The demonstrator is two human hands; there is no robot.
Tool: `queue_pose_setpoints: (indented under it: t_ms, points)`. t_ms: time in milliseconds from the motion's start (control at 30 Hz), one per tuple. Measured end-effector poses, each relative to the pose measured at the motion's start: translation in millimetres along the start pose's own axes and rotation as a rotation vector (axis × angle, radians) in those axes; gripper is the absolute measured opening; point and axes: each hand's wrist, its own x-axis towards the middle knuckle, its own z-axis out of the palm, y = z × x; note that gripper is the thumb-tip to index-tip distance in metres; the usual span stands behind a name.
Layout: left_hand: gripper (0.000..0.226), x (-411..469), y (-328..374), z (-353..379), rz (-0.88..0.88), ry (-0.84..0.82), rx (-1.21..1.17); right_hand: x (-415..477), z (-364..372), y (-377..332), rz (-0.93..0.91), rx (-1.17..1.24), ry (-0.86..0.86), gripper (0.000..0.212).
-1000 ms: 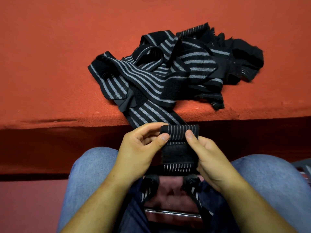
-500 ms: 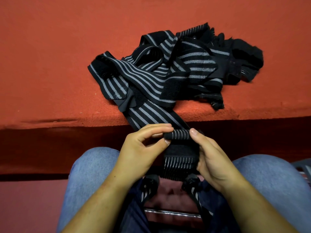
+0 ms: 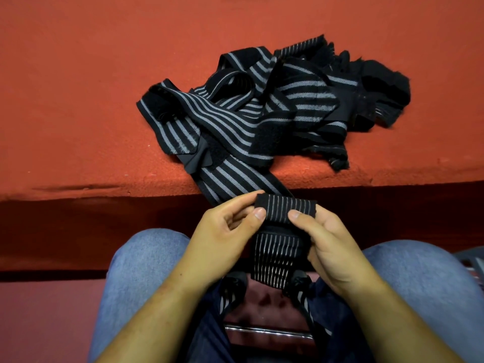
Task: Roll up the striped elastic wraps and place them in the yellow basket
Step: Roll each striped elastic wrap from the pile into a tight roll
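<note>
Since a roll needs a tight start, the left hand (image 3: 225, 231) and right hand (image 3: 330, 247) each pinch one side of the striped wrap (image 3: 286, 209) at centre frame, thumbs on top. Its tail runs up to the pile of wraps (image 3: 275, 106) on the red surface (image 3: 78, 87). No yellow basket in sight.

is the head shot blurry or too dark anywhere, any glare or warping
Head view: left hand, right hand and the rolled wrap are sharp; the pile of wraps loses detail at its black right end; the red table has its front face in deep shadow, with little lens warping along its edge; a small glint on the metal bar below.
</note>
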Motion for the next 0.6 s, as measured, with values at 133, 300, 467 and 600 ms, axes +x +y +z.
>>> queue_pose_setpoints:
  t_ms: [133,300,467,600]
  points:
    - [0.043,-0.6,-1.8,-2.2,0.048,0.015,0.103,1.3,0.1,4.4,-0.018,-0.068,0.002,0.033]
    - [0.036,-1.2,1.4,-3.7,0.073,-0.002,0.155,1.2,-0.1,4.6,-0.063,-0.182,-0.003,0.045]
    - [0.034,-1.1,1.5,-3.3,0.089,-0.005,0.198,1.8,-2.7,5.3,-0.075,-0.190,-0.028,0.037]
    - [0.035,-2.2,2.0,-4.4,0.074,-0.021,0.196,0.7,-3.8,5.3,-0.073,-0.188,-0.043,0.039]
